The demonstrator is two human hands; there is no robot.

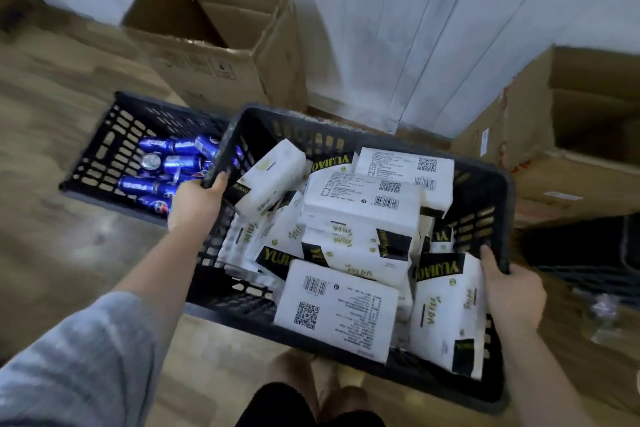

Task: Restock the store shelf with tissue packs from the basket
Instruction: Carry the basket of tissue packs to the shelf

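Observation:
A black plastic basket (485, 184) is held above the floor, tilted, filling the middle of the view. Several white tissue packs (360, 204) with black and yellow labels lie jumbled inside it. My left hand (195, 203) grips the basket's left rim, fingers curled over the edge. Over on the right rim, my right hand (510, 291) grips it the same way. No shelf is in view.
A second black basket (104, 146) with blue drink cans (173, 166) sits on the wooden floor to the left. An open cardboard box (221, 55) stands behind it by the white wall. More cardboard boxes (568, 135) are stacked at the right. My feet (322, 388) show below.

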